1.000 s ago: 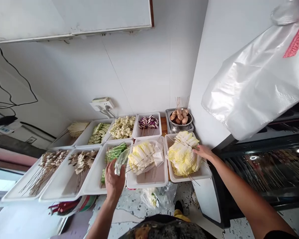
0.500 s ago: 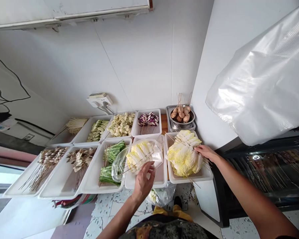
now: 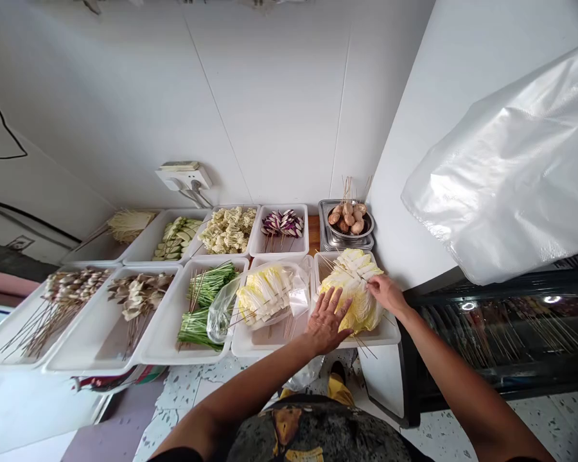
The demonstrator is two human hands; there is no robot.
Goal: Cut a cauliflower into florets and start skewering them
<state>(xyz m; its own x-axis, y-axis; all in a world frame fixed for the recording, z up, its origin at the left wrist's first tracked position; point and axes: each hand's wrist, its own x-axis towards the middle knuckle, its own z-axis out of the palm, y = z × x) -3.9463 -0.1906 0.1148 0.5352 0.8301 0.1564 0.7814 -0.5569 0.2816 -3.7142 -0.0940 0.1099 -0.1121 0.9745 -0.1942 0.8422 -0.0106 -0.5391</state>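
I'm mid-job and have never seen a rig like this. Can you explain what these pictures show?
No machine here: these are a person's two bare hands, seen from a camera worn on the head, looking forward and down. White trays of skewered vegetables stand in two rows, including green stalks and cauliflower. The right hand has its fingertips at a heap of skewered cabbage; how firm its grip is, I can't tell. The left hand is open, fingers spread, beside that heap, with nothing visibly held.
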